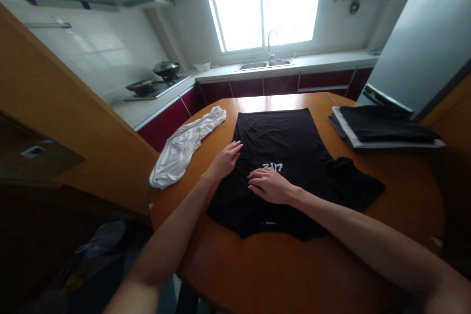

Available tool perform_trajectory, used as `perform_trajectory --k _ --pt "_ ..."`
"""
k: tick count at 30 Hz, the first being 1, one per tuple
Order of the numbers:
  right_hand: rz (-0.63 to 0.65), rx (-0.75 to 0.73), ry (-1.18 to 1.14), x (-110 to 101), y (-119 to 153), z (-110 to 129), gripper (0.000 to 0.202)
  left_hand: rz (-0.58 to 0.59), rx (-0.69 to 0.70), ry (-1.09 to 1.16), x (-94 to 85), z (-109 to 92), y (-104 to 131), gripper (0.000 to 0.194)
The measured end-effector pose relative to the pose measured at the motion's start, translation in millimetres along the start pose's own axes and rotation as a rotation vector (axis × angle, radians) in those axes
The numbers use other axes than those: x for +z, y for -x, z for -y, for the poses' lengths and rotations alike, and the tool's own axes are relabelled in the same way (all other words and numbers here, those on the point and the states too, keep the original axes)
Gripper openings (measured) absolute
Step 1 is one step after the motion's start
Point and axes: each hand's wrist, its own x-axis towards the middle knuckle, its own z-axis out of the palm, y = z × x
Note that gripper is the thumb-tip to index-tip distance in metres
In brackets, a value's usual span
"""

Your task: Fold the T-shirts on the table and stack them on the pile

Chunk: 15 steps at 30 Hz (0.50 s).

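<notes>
A black T-shirt (283, 132) with a white print lies spread on the round wooden table (235, 274), its collar end toward me. The sleeve on the right sticks out and looks bunched; the left side runs straight. My left hand (225, 159) rests flat at the shirt's left edge, fingers extended over the fabric. On the middle of the shirt, just below the print, lies my right hand (270, 185), palm down with its fingers stretched out and partly over the lettering. Neither hand holds anything.
A crumpled white garment (182, 149) lies on the table's left side. Folded dark and light clothes (386, 127) are stacked at the right. Beyond the table are a counter with a sink (265, 65), a stove with pans (142, 87) and a fridge (423, 39).
</notes>
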Motion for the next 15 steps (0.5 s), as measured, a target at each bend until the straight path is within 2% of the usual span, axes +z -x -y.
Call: perform_trajectory --k 3,6,10,14,15 --pt "-0.049 0.018 0.010 -1.1 -0.7 1.3 0.024 -0.162 -0.146 -0.007 -21.9 19.5 1.4 0.035" --pt "-0.104 0.075 0.029 -2.2 -1.3 1.6 0.023 -0.202 -0.288 -0.022 -34.5 33.5 4.7 0.026" --pt "-0.133 0.134 0.054 -2.4 -0.8 0.3 0.024 -0.149 -0.280 0.018 -29.4 34.1 6.1 0.025" --pt "-0.140 0.163 0.053 -1.4 0.1 -0.8 0.023 0.008 -0.273 -0.015 -17.4 25.5 4.3 0.019" --pt "-0.138 0.165 0.050 -1.2 0.3 -0.9 0.023 0.013 -0.272 -0.026 -16.2 23.7 3.6 0.019"
